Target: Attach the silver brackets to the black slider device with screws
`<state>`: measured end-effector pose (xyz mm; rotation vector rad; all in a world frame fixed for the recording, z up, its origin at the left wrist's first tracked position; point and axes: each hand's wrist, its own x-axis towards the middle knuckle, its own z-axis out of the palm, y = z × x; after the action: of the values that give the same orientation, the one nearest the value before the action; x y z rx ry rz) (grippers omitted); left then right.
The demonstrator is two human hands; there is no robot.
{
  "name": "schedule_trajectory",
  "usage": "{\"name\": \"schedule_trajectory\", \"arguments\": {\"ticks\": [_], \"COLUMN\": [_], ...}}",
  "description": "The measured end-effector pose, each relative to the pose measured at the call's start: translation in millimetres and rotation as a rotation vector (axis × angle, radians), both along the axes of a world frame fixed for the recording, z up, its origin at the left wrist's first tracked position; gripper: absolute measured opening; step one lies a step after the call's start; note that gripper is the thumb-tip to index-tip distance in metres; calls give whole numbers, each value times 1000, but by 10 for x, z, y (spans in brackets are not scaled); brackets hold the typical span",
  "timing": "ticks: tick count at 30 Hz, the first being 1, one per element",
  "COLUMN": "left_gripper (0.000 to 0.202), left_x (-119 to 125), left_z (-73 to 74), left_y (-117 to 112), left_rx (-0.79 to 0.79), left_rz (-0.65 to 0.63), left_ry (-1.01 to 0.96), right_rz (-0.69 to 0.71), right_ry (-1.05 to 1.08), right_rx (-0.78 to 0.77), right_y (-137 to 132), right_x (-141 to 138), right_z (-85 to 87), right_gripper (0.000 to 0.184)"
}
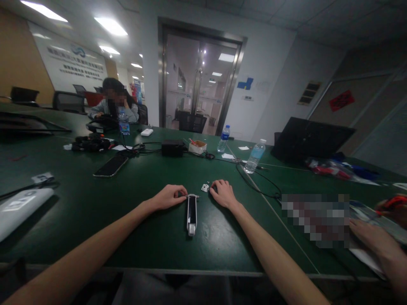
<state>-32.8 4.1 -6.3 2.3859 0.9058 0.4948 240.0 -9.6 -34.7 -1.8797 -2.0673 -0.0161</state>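
1. The person's left hand (168, 197) lies palm down on the near part of the green table (127, 267), its fingers pressed together and reaching right to the far end of a slim white-and-black device (191, 214). The fingertips (185, 193) touch or nearly touch that end; whether they pinch it cannot be told from this view.
2. The device lies flat and lengthwise between the hands, with its far end just beside the left fingertips.
3. The right hand (224, 194) rests palm down, its fingers loosely spread and apparently holding nothing. A small white metal bracket (205, 187) sits just beside its fingertips, near the device's far end.
4. A black cable (257, 184) loops on the table to the right of the right hand. Farther off stand a black power adapter (172, 148), a small cardboard box (197, 146), and water bottles (224, 138) (254, 156).
5. A smartphone (110, 165) lies to the far left of the hands, and a white power bank (22, 212) lies at the left edge.
6. At the near right, a co-worker's hand (365, 237) rests beside a pixelated patch (314, 220). Another co-worker (114, 101) sits at the far end, and a black laptop (311, 139) stands far right.
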Motion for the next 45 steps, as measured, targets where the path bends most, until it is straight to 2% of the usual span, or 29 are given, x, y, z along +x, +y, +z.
{"name": "schedule_trajectory", "arguments": {"ticks": [8,18,32,45], "left_gripper": [33,36,35,31], "left_x": [13,10,26,15], "left_z": [56,-16,53,13], "left_y": [-41,19,-31,-3], "left_rx": [11,26,12,30], "left_rz": [13,-14,8,-3], "left_ry": [14,-8,8,3], "right_rz": [3,12,-14,-11], "right_ry": [4,8,16,35], "right_rx": [12,18,-9,-32], "right_y": [15,33,-1,30], "right_x": [1,15,-19,4], "right_z": [-8,-39,56,10], "right_gripper": [19,16,18,18]}}
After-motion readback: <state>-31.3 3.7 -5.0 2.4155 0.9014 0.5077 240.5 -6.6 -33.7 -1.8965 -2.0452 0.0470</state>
